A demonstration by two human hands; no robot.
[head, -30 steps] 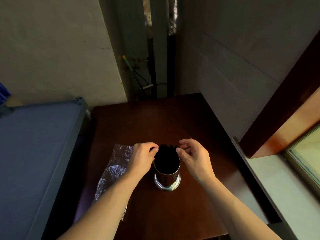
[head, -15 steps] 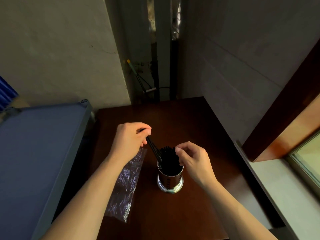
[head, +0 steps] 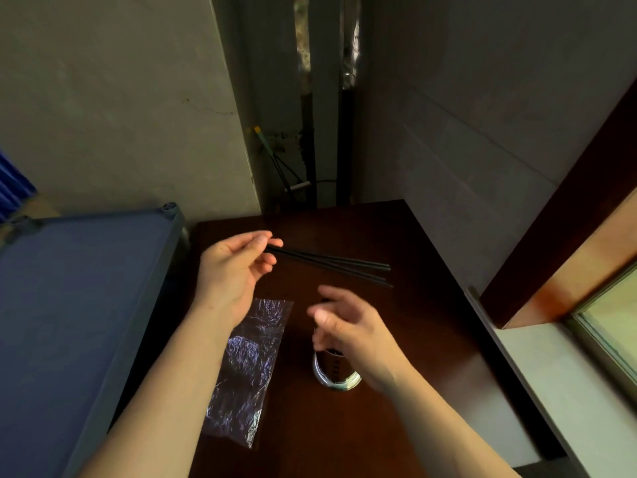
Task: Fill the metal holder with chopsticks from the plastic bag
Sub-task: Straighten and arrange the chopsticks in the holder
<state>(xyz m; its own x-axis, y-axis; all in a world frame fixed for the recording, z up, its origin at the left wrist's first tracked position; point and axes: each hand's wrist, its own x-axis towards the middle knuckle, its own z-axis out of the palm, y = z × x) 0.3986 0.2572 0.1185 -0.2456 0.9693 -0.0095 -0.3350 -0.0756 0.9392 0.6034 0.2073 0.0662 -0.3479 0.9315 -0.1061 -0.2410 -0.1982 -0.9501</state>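
Note:
My left hand (head: pixel 234 270) pinches a few black chopsticks (head: pixel 331 265) at one end; they stretch out level to the right, above the dark wooden table (head: pixel 396 236). My right hand (head: pixel 351 329) hovers over the metal holder (head: pixel 336 376), fingers loosely spread and blurred, holding nothing. The holder stands upright on the table, and my right hand hides its mouth and contents. A flat, crinkled clear plastic bag (head: pixel 248 370) lies on the table to the holder's left, under my left wrist.
A blue-grey shelf surface (head: pixel 69 305) borders the table on the left. Walls close off the back and right, and a window ledge (head: pixel 568 391) runs along the right. Cables and a pipe stand in the corner (head: pixel 310 167) behind the table.
My left hand has drawn a few chopsticks out of the holder and raised them up and away to the back left. My right hand has left the chopstick tops and opened.

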